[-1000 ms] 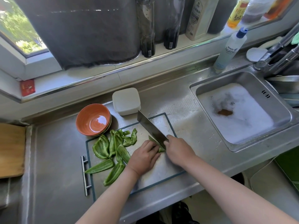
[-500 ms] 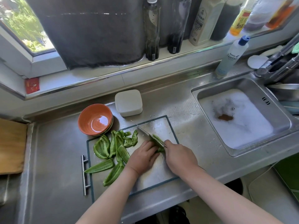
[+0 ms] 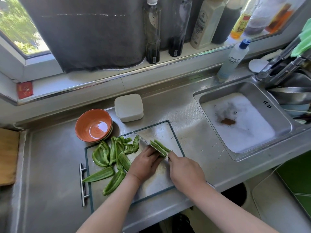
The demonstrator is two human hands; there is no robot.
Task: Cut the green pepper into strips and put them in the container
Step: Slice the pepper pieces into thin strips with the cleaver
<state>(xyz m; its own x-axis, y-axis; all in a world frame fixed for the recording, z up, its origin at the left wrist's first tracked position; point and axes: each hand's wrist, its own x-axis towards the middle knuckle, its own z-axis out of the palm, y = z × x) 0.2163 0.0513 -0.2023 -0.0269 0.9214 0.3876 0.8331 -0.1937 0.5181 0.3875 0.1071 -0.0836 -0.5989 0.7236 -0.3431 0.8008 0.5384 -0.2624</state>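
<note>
On the clear cutting board (image 3: 161, 132) lies a green pepper piece (image 3: 159, 147) under the thin edge of a knife (image 3: 144, 141). My right hand (image 3: 185, 170) grips the knife handle, blade edge-on and down on the pepper. My left hand (image 3: 144, 163) holds the near end of that piece with curled fingers, just left of the blade. Several larger pepper pieces (image 3: 109, 155) lie on the board's left half. An orange bowl (image 3: 93, 126) and a lidded white container (image 3: 129, 107) stand behind the board.
A sink (image 3: 239, 125) full of foam lies to the right, with a faucet (image 3: 282, 68) and a soap bottle (image 3: 233, 63) beside it. Bottles line the windowsill (image 3: 153, 31). A wooden board (image 3: 8, 155) sits at the far left.
The knife went from raised, its flat side showing, to edge-down on the pepper. A cut strip now lies right of the blade. My left hand stayed on the piece.
</note>
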